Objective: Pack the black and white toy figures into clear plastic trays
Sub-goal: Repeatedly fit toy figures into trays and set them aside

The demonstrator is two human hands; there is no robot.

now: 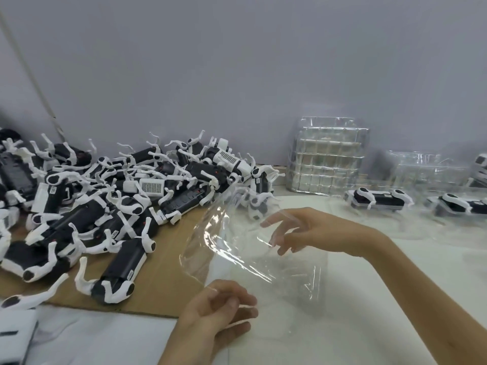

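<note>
An empty clear plastic tray (237, 248) is pinched mid-frame by left hand (216, 309) and right hand (297, 233); two packed figures (379, 200) are seen right; the black and white toy figure heap (79, 214) at left is judged unpacked.

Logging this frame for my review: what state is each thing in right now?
clear tray: empty, held by both hands
left hand: grips the tray's near edge
right hand: grips its far side
toy figures: loose in a pile, unpacked
tray stack: standing upright at the back
two figures at right: seemingly already in trays
</note>
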